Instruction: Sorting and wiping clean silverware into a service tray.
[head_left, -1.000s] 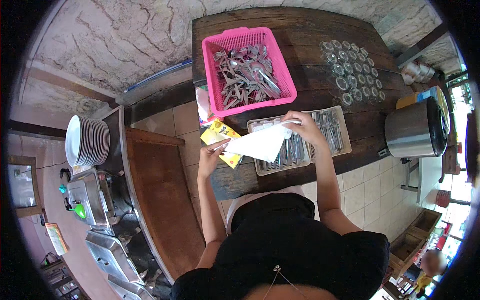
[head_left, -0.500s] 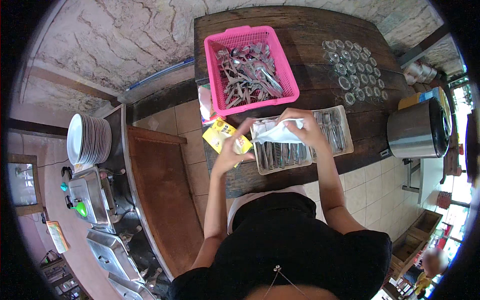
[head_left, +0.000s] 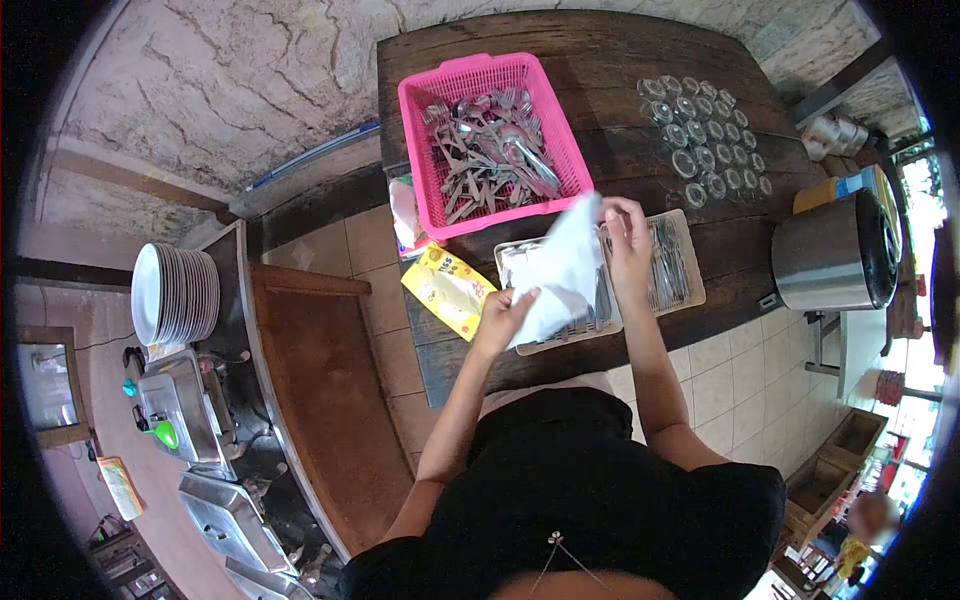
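Note:
A white paper tissue point(head_left: 560, 272) hangs spread out between my hands, slightly blurred. My left hand point(head_left: 503, 318) pinches its lower left side between thumb and fingers. At its upper right corner, the bent fingers of my right hand point(head_left: 628, 245) hold the edge. Beneath the tissue stand two cream plastic cutlery trays point(head_left: 698, 290) side by side, partly covered; forks and other cutlery point(head_left: 668, 262) lie in rows in them. Next to my left hand is a yellow soft tissue pack point(head_left: 448, 290). Beyond the trays, a pink basket point(head_left: 420, 165) holds a jumbled heap of forks and spoons point(head_left: 490, 160).
Several upturned glasses point(head_left: 705, 135) stand in rows on the dark wooden table point(head_left: 600, 45). A large metal pot-like container point(head_left: 832, 250) is at the right. On the left counter are stacked white plates point(head_left: 175, 293) and metal serving pans point(head_left: 235, 525).
The tissue has gone from bunched in my right hand to spread between both hands. My left hand, open before, has closed on it. The right hand has moved slightly right.

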